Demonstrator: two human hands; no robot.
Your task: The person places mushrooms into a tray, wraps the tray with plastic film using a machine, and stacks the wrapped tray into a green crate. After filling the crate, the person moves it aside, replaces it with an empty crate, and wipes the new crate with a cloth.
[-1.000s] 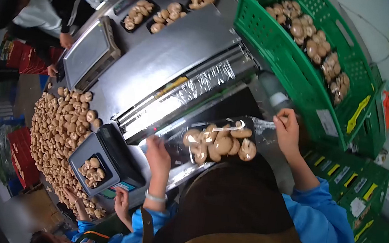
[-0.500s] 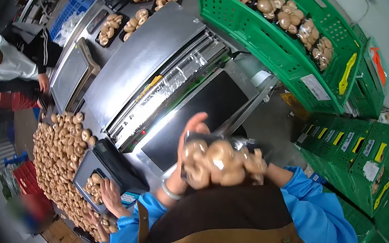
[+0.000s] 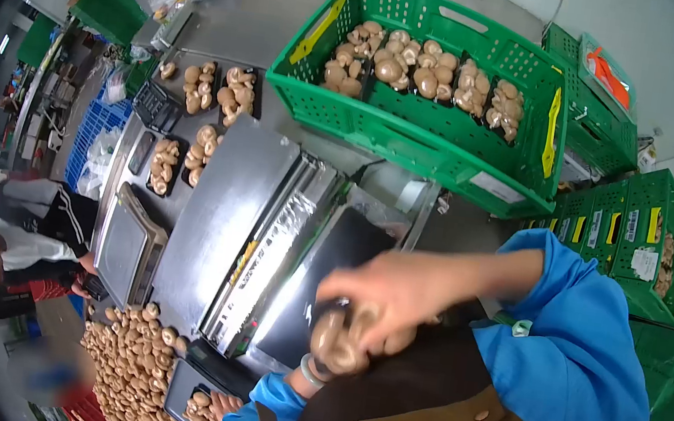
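Note:
A black tray of shiitake mushrooms point(image 3: 339, 345), shiny as if film-wrapped, is held close against the dark brown apron. My right hand point(image 3: 386, 294) reaches over it from the right with fingers bent down onto the mushrooms; it is somewhat blurred. My left hand point(image 3: 321, 369), with a pale bangle at its wrist, is under the tray's left side, and its fingers are mostly hidden. Just beyond my hands lies the wrapping machine point(image 3: 267, 257) with its film roll and dark plate point(image 3: 340, 253).
A green crate point(image 3: 413, 148) with several mushroom trays stands beyond the machine. More trays point(image 3: 164, 164) lie at the left, near a weighing scale point(image 3: 128, 243). Loose mushrooms point(image 3: 134, 363) are heaped lower left, where another person's hand point(image 3: 226, 407) touches a tray. Another person point(image 3: 38, 214) works farther left.
My right hand has come from beneath the tray's right side to over its top. The tray has tilted and sits slightly lower. The view has shifted, showing more of the green crate.

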